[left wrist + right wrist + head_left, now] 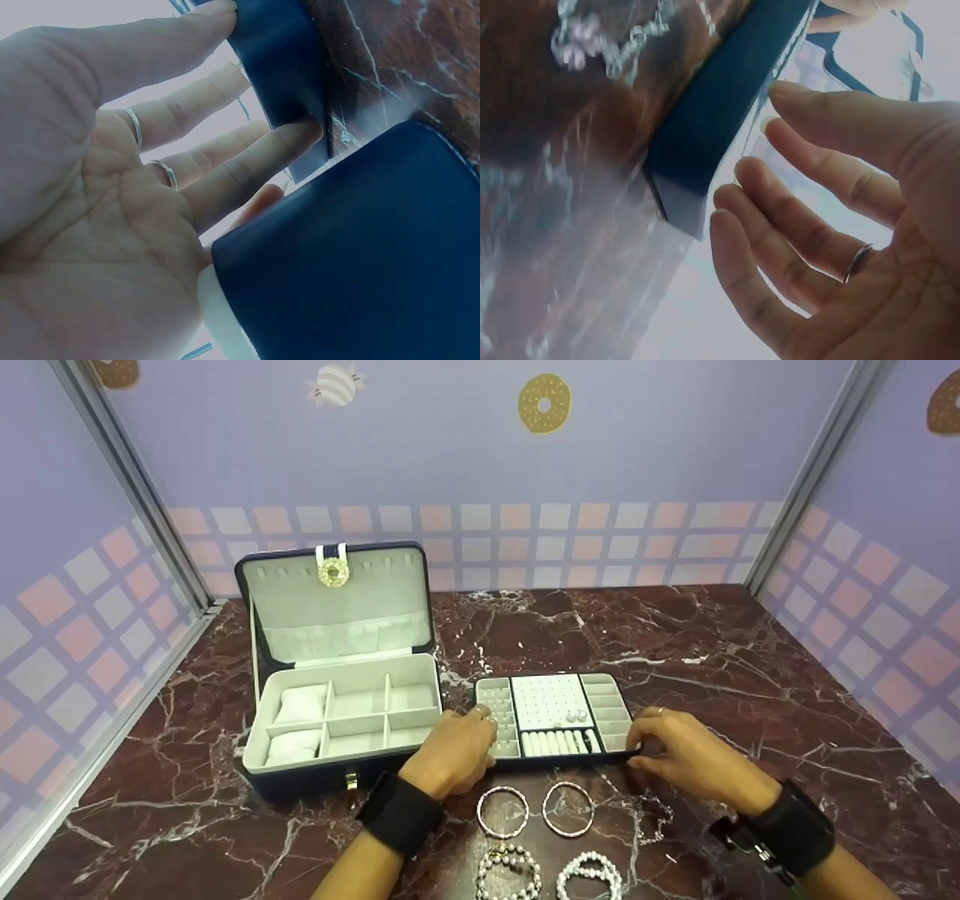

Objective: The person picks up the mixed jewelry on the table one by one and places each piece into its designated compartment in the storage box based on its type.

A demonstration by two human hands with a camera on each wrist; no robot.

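A shallow jewelry tray (pixel 556 701) with a navy outer wall lies right of the larger jewelry box. It has side compartments, a dotted white panel bearing pearl-like earrings (pixel 576 715), and ring rolls holding a dark ring (pixel 587 741). My left hand (pixel 457 754) is at the tray's left end, beside the box. In the left wrist view, its extended fingers (pixel 247 169) reach the tray's navy wall (pixel 281 75). My right hand (pixel 679 750) is at the opposite end. Its loosely bent fingers (pixel 780 217) lie along the tray's end wall (pixel 682 202) in the right wrist view.
The navy jewelry box (pixel 300 776) stands with its lid (pixel 341 600) raised, two white cushions (pixel 302 705) in its left compartments. Nearer me lie two bangles (pixel 502 834), beaded bracelets (pixel 592 861) and a thin chain (pixel 660 825) on the marble tabletop (pixel 210 840). Patterned walls (pixel 480 450) enclose three sides.
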